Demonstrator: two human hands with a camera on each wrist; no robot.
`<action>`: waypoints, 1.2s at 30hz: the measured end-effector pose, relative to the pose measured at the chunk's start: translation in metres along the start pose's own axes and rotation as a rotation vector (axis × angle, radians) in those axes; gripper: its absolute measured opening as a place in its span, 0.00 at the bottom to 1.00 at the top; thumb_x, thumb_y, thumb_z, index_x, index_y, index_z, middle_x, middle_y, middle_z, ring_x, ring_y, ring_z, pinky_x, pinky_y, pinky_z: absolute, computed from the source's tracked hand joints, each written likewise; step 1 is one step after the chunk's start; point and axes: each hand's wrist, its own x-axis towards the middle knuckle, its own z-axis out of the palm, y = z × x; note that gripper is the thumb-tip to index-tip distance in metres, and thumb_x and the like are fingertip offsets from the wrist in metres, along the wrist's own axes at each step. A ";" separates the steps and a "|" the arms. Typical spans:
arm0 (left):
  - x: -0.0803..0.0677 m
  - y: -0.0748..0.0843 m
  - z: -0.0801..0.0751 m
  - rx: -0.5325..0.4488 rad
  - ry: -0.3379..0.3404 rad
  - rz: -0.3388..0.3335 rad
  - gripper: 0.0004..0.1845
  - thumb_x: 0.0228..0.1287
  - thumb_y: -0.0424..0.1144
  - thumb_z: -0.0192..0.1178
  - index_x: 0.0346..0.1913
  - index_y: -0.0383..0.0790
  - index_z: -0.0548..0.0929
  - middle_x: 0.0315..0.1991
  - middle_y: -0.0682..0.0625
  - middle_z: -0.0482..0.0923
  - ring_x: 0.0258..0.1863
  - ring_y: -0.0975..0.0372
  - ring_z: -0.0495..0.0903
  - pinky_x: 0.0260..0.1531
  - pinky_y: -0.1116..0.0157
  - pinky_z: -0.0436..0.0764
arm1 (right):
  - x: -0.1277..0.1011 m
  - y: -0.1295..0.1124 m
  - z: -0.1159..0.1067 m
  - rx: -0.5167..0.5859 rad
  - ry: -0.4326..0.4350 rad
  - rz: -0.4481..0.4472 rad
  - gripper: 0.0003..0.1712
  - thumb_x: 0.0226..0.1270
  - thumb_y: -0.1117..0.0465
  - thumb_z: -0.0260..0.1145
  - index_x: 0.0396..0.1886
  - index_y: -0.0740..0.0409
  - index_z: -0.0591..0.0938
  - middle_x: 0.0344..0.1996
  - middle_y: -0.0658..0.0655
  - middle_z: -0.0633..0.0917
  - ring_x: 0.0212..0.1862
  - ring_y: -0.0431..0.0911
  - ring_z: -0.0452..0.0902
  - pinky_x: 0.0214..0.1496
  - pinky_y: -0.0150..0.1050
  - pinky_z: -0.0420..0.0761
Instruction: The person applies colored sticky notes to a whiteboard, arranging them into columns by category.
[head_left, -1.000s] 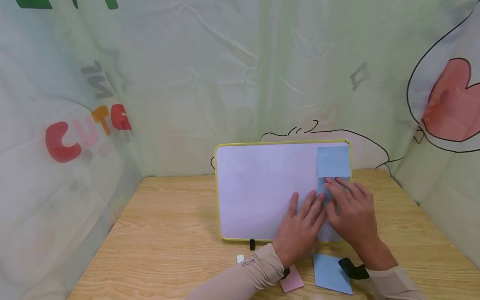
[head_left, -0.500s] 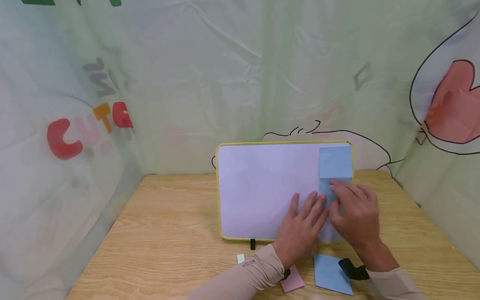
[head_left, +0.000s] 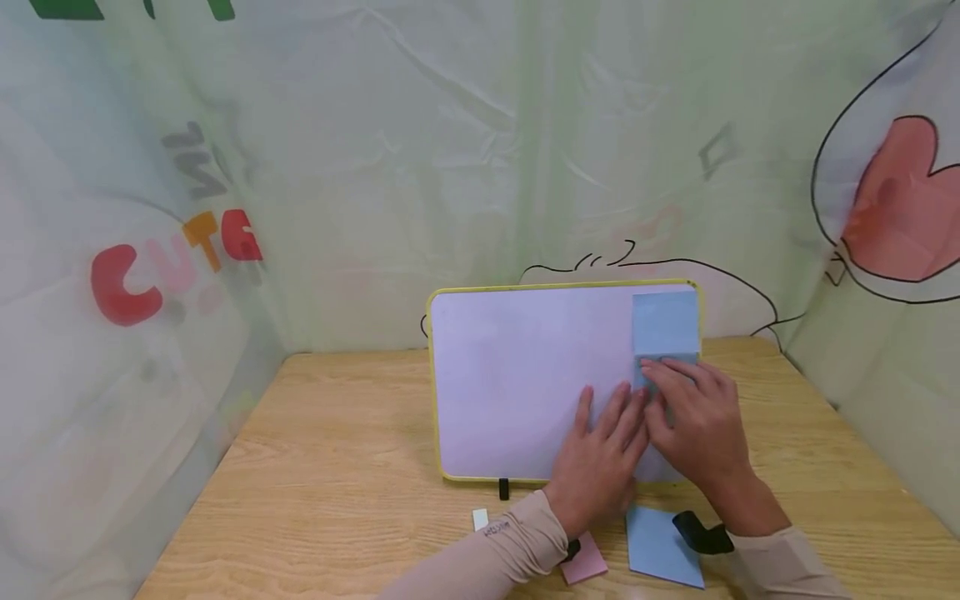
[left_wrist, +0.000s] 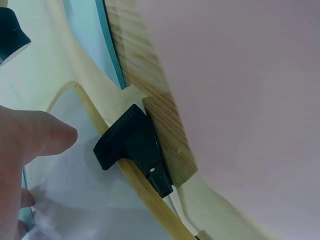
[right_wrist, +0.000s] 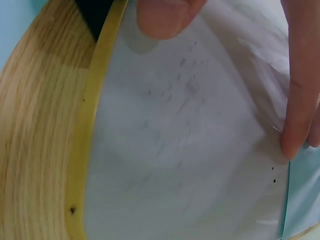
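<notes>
A whiteboard point(head_left: 510, 375) with a yellow frame stands tilted on the table. Near its right edge one blue sticky note point(head_left: 664, 321) is stuck at the top, with a second blue sticky note point(head_left: 637, 372) directly below, mostly covered by my hands. My left hand point(head_left: 600, 458) rests on the board's lower right, fingers spread and fairly straight, their tips by the lower note's left edge. With slightly bent fingers my right hand point(head_left: 696, 417) presses on the upper part of that lower note. The right wrist view shows a blue note's edge point(right_wrist: 302, 197) beside a fingertip.
In front of the board lie a blue sticky note pad point(head_left: 656, 546), a pink pad point(head_left: 585, 560) and a small pale strip point(head_left: 480, 519), partly behind the left sleeve. A black clip foot point(left_wrist: 132, 140) holds the board's lower edge. Printed curtains surround the wooden table point(head_left: 337, 467).
My right fingertips slide right along the lower note's upper part, then back left to its left side. My left hand stays in place on the board.
</notes>
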 end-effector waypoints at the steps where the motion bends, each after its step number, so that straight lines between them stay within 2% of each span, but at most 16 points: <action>1: 0.000 0.000 0.000 -0.001 -0.007 0.000 0.44 0.60 0.59 0.56 0.77 0.42 0.63 0.79 0.40 0.50 0.78 0.46 0.46 0.69 0.38 0.52 | 0.000 0.000 0.000 -0.002 -0.004 0.004 0.22 0.64 0.59 0.55 0.49 0.68 0.85 0.42 0.66 0.87 0.44 0.64 0.82 0.49 0.68 0.71; 7: 0.000 0.000 -0.002 -0.010 -0.042 0.000 0.46 0.60 0.61 0.56 0.78 0.44 0.61 0.80 0.41 0.47 0.78 0.46 0.43 0.70 0.38 0.50 | -0.001 0.003 -0.001 -0.005 0.002 0.011 0.22 0.64 0.60 0.55 0.49 0.69 0.85 0.43 0.66 0.87 0.44 0.65 0.81 0.48 0.67 0.72; 16: 0.001 0.000 0.000 0.006 -0.022 -0.008 0.43 0.59 0.63 0.56 0.76 0.46 0.66 0.79 0.41 0.50 0.78 0.46 0.45 0.69 0.38 0.52 | -0.003 0.002 -0.003 -0.018 -0.030 0.038 0.22 0.66 0.58 0.54 0.49 0.69 0.84 0.46 0.65 0.86 0.45 0.64 0.82 0.49 0.68 0.73; 26: 0.002 0.001 -0.001 0.014 -0.064 -0.004 0.45 0.60 0.66 0.56 0.77 0.47 0.64 0.79 0.42 0.48 0.78 0.46 0.44 0.70 0.39 0.50 | -0.007 0.006 -0.003 -0.051 -0.039 0.073 0.23 0.65 0.57 0.54 0.50 0.67 0.85 0.46 0.65 0.87 0.45 0.64 0.83 0.49 0.68 0.74; 36: 0.001 0.000 -0.001 0.019 -0.065 0.000 0.45 0.60 0.66 0.56 0.76 0.48 0.65 0.79 0.41 0.49 0.78 0.45 0.44 0.70 0.38 0.50 | -0.006 0.009 -0.006 -0.089 -0.001 0.084 0.22 0.63 0.59 0.54 0.48 0.67 0.85 0.43 0.65 0.87 0.42 0.65 0.82 0.43 0.67 0.75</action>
